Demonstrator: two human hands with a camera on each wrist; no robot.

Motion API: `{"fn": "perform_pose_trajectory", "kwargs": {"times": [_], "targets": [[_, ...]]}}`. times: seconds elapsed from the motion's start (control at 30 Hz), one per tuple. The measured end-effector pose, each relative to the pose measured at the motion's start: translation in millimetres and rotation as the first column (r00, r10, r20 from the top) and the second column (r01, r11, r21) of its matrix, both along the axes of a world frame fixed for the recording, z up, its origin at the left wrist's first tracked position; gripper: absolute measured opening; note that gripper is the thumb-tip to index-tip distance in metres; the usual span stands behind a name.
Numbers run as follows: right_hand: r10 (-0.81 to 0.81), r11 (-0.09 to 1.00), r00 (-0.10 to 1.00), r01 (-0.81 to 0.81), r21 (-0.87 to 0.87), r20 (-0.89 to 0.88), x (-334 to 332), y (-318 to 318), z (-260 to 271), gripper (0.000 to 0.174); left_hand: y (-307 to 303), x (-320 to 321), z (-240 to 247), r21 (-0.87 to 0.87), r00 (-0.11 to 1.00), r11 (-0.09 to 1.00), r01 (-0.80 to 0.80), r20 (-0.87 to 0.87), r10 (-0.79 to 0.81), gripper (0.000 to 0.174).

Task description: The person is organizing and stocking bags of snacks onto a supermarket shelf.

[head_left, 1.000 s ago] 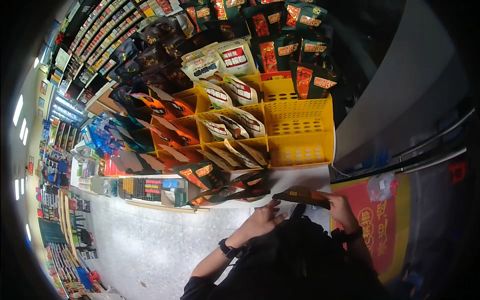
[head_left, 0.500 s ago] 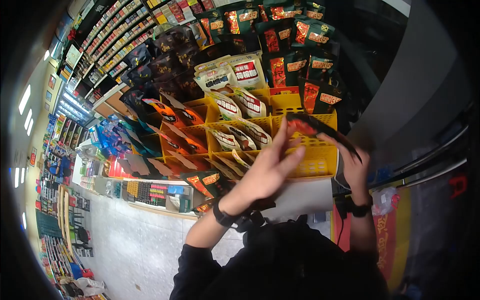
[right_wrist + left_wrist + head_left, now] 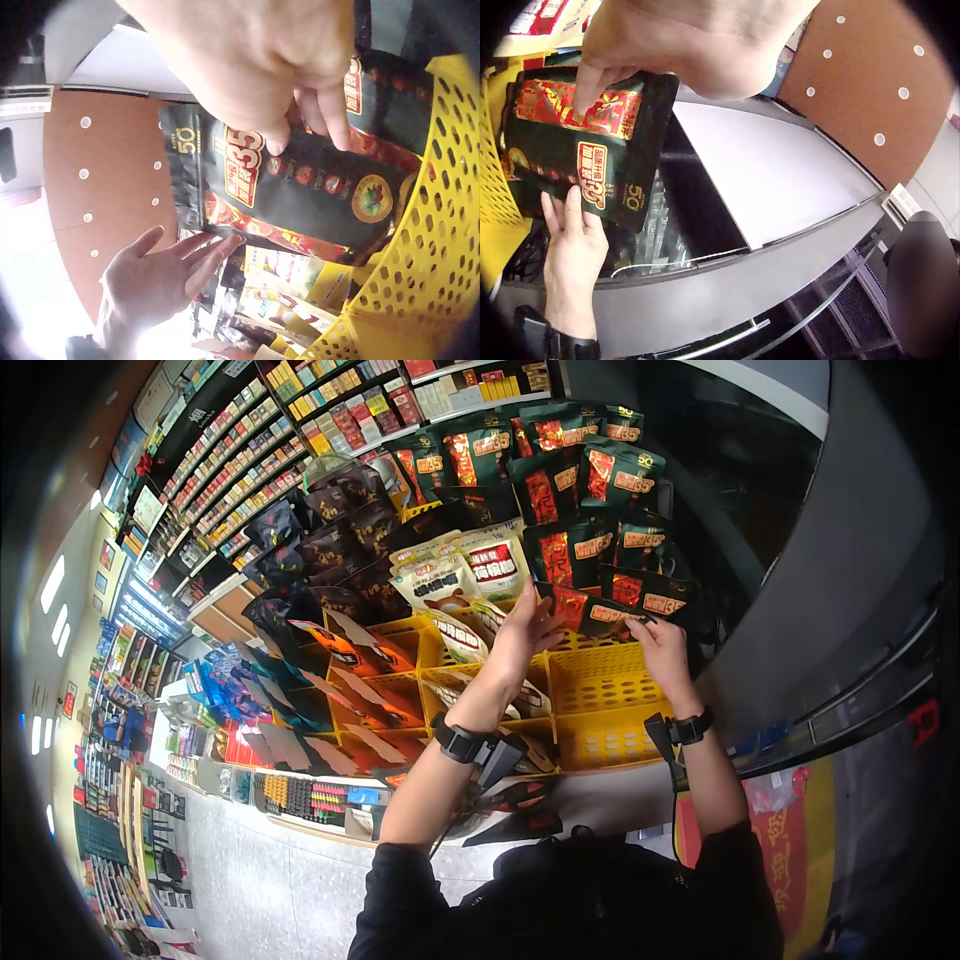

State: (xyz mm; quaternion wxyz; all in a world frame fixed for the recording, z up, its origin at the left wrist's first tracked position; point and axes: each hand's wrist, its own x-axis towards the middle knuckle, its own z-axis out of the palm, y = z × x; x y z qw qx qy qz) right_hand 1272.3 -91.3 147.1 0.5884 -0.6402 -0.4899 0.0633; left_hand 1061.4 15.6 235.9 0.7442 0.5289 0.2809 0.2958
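A dark green snack pouch (image 3: 606,616) with a red panel and a "35" label stands at the yellow baskets, among similar pouches. The left hand (image 3: 515,641) is at its left side; in the right wrist view that hand's fingers (image 3: 213,257) stretch along the pouch edge, and in the left wrist view a finger lies over the red panel. At the opposite side is the right hand (image 3: 664,657). Its nearly straight fingertips rest on the pouch front near the edge, also seen in the left wrist view on the right hand (image 3: 573,247).
Yellow perforated baskets (image 3: 607,682) form rows of compartments. White pouches (image 3: 457,635) and orange pouches (image 3: 352,648) fill the ones to the left. More dark green pouches (image 3: 478,450) stand behind. A dark curved panel (image 3: 790,605) rises at the right.
Both hands have risen from near the body, carrying the dark green pouch forward over the baskets to the back row. The head view has shifted, showing more of the back shelves.
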Motion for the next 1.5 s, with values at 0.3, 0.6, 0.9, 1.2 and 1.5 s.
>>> {"fn": "perform_pose_trajectory", "kwargs": {"times": [0.3, 0.6, 0.9, 1.2, 1.5], "targets": [[-0.056, 0.998, 0.994, 0.059, -0.031, 0.092, 7, 17, -22, 0.019, 34, 15, -22, -0.140, 1.000, 0.990, -0.014, -0.015, 0.012, 0.082], [-0.011, 0.999, 0.995, 0.007, -0.039, -0.097, -1, 8, -37, 0.019, 24, -3, -19, -0.057, 0.999, 0.998, -0.016, -0.041, 0.013, 0.077], [-0.439, 0.899, 0.894, 0.436, -0.052, -0.092, 1, -21, -19, 0.072, -47, -90, -7, 0.122, 0.995, 0.990, -0.071, -0.057, 0.078, 0.056], [-0.379, 0.922, 0.922, 0.368, -0.125, -0.080, 33, 9, -39, 0.050, -93, -98, -20, 0.004, 0.994, 0.996, -0.088, -0.068, 0.088, 0.052], [-0.403, 0.914, 0.909, 0.405, -0.002, -0.108, -15, -54, -53, 0.063, -138, -159, -21, 0.101, 0.934, 0.933, -0.345, -0.065, 0.352, 0.047]]}}
